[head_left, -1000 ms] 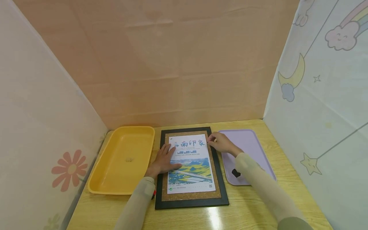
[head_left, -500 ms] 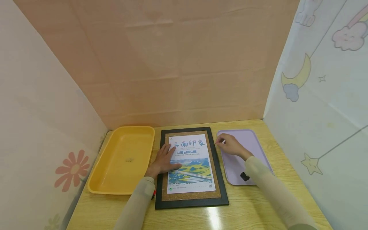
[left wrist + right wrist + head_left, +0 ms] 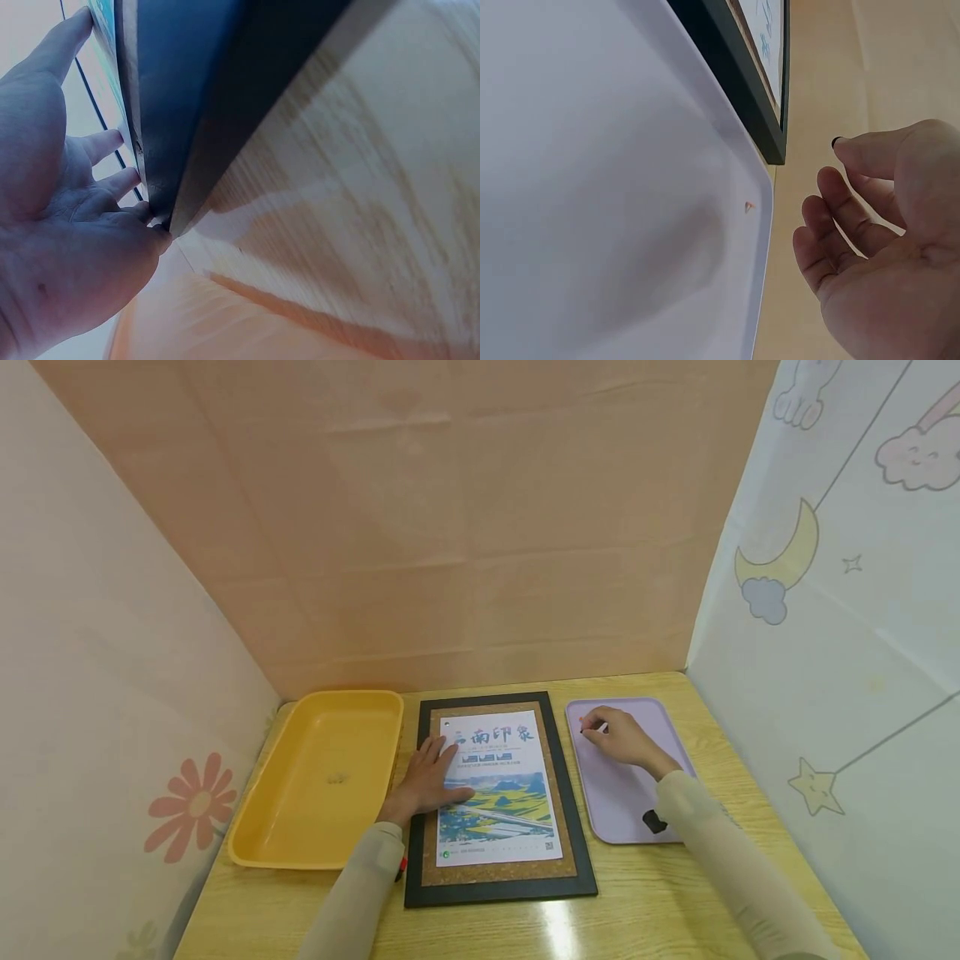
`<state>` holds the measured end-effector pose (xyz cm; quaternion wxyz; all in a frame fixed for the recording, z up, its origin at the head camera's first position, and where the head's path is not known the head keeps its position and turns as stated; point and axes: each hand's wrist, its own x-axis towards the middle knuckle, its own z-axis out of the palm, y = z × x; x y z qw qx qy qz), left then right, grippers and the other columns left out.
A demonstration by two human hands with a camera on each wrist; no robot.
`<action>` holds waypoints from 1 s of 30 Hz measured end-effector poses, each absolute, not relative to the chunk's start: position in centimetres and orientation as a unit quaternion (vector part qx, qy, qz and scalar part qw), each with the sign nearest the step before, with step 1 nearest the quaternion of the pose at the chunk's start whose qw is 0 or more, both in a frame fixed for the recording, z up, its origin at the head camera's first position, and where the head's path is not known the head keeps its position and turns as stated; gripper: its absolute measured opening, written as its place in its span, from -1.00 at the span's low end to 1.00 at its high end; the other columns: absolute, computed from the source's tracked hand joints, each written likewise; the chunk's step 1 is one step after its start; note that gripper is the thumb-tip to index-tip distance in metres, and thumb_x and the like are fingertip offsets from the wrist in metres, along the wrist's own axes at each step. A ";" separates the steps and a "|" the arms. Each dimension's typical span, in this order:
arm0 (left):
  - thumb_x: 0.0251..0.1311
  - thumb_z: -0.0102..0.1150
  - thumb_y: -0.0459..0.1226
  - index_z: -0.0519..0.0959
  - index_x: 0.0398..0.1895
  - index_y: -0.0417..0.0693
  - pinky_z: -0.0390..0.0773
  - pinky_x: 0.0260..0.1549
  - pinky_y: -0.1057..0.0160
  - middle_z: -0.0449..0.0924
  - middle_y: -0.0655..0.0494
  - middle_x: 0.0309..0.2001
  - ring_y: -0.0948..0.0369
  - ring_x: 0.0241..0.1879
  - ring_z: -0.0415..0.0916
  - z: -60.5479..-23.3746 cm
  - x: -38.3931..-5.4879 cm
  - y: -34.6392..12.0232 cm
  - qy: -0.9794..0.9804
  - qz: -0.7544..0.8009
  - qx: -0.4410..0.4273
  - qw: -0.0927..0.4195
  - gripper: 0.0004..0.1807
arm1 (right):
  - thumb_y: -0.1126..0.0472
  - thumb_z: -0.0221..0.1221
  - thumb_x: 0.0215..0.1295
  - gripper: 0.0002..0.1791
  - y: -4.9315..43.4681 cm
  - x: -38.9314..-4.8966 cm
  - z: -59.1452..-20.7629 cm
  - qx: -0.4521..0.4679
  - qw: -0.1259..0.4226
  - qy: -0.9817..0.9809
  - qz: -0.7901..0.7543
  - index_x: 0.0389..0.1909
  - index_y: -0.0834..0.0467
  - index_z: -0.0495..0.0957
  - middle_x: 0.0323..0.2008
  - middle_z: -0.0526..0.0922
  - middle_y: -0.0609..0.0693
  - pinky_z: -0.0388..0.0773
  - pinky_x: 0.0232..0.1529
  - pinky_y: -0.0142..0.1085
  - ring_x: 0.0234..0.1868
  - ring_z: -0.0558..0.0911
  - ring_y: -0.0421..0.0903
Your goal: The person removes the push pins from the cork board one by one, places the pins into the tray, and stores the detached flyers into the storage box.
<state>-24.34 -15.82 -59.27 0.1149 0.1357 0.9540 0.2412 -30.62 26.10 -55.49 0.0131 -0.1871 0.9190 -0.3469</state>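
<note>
A sheet of paper (image 3: 495, 827) printed with a landscape lies on a cork board with a black frame (image 3: 502, 890). My left hand (image 3: 426, 781) rests on its left side, fingers spread over the paper and the frame's edge. A green pin (image 3: 446, 854) sits at the sheet's lower left corner, a small dark pin (image 3: 447, 723) at its upper left. Over the far left part of the purple tray (image 3: 618, 806), my right hand (image 3: 618, 735) pinches a small black push pin (image 3: 838, 141) at the thumb tip. A small orange pin (image 3: 749, 206) lies in the tray near that hand.
A deep yellow tray (image 3: 315, 810) stands left of the board, close to the left forearm. The wooden table (image 3: 637, 893) runs up to an orange back wall (image 3: 450, 568), with printed white sheets (image 3: 847, 652) at either side.
My right hand has moved right, from the paper's upper right edge to over the purple tray, with the pin at its fingertips. The left hand has stayed on the board.
</note>
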 end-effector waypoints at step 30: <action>0.33 0.45 0.27 0.18 0.83 -0.08 -0.12 0.82 -0.43 -0.10 -0.22 0.88 -0.30 0.87 -0.22 -58.7 -24.4 -15.8 0.960 0.211 0.141 0.116 0.18 | 0.26 0.25 0.68 -0.84 29.4 -33.6 -57.5 -0.116 0.039 0.927 -0.356 0.01 0.27 0.75 -0.03 0.83 0.20 0.62 0.05 -0.11 0.02 0.75 0.09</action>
